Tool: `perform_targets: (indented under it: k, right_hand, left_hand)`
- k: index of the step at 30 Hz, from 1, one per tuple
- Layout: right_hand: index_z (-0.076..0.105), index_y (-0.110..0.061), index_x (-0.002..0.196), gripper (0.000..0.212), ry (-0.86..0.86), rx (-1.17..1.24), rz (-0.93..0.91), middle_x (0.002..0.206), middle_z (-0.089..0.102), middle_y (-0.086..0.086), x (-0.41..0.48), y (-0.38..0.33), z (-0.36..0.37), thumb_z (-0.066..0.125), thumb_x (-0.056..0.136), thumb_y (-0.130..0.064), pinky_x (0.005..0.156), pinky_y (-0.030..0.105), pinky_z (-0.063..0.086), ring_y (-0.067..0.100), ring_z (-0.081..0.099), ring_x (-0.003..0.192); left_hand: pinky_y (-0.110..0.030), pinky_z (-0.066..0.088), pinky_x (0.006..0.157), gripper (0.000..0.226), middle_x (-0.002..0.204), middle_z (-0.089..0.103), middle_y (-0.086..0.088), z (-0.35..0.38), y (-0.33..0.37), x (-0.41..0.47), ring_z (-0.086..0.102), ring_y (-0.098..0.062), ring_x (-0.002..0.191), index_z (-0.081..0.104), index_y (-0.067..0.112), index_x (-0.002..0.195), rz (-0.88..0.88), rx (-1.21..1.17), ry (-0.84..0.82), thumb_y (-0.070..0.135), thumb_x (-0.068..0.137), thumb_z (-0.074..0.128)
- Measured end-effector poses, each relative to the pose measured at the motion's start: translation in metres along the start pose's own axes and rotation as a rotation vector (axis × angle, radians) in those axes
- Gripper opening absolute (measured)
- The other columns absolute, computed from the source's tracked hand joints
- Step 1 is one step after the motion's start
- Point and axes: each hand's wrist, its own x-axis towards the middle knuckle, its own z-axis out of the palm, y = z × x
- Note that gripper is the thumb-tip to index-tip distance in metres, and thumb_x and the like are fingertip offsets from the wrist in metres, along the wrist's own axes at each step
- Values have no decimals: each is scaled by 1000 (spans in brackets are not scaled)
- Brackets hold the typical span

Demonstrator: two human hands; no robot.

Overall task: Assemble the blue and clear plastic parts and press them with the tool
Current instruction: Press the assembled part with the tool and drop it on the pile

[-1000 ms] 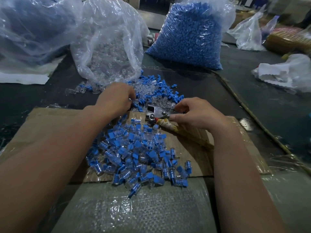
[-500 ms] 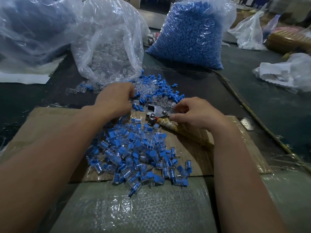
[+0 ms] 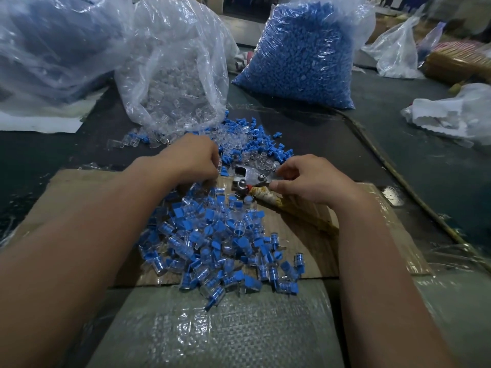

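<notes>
Watching left hand (image 3: pixel 194 158) resting in loose blue and clear parts (image 3: pixel 255 147) at far edge of cardboard (image 3: pixel 305 235). Fingers are curling down out of sight, so I cannot tell what they are holding. Right hand (image 3: pixel 310 181) is pinching tool (image 3: pixel 249 176) at top of wrapped handle, just right of metal head, thumb on near side. Finished pieces (image 3: pixel 220 240) are lying in near heap. Am judging parts tiny, light, hard, slick and prone to skittering, so am favouring fingertip pinch across clear barrel. Tool is looking heavy and stiff, so am taking it by padded handle.

Blue-and-clear parts (image 3: pixel 212 243), brown cardboard (image 3: pixel 305 235), silver tool (image 3: pixel 249 176)
</notes>
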Motion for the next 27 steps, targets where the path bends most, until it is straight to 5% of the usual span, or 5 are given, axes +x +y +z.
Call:
perform_targets:
  k: [5, 11, 17, 20, 27]
  right_hand:
    - [59, -21, 114, 40, 0, 17, 1, 93, 52, -13, -1, 1, 0, 65, 81, -43, 72, 21, 36, 6, 49, 86]
    - [62, -23, 102, 27, 71, 22, -25, 90, 57, -11, -1, 0, -2, 66, 81, -41, 69, 22, 40, 6, 52, 82]
    - [61, -32, 92, 13, 354, 358, -252, 81, 59, -17, -11, -26, -5, 65, 84, -23, 69, 13, 47, -2, 58, 78]
    - [59, -37, 95, 24, 299, 590, -408, 81, 60, -14, -21, -51, 4, 64, 84, -16, 71, 9, 48, -8, 58, 76]
    - [65, -7, 108, 27, 180, 756, -484, 90, 66, -3, -22, -75, 27, 62, 83, 0, 81, 21, 52, 5, 63, 84]
  left_hand:
    - [-32, 55, 61, 9, 77, 67, -11, 2, -2, 6, 65, -23, 70, 66, 5, 84, -103, -95, -55, 12, 80, 63]
    - [-29, 54, 56, 10, 74, 68, -18, -1, -5, -4, 62, -18, 57, 67, -2, 76, -121, -217, 117, 7, 77, 63]
    - [-15, 46, 40, 13, 49, 60, 1, -31, 8, -45, 56, -5, 39, 61, 8, 70, -102, -946, 266, -3, 76, 64]
    - [-17, 47, 42, 12, 49, 59, 3, -30, 18, -65, 56, -7, 43, 60, 5, 75, -44, -1202, 157, -7, 77, 59]
    - [-15, 46, 40, 17, 53, 60, 0, -16, 12, -77, 54, -6, 43, 60, 3, 74, -18, -1447, 107, 6, 58, 61]
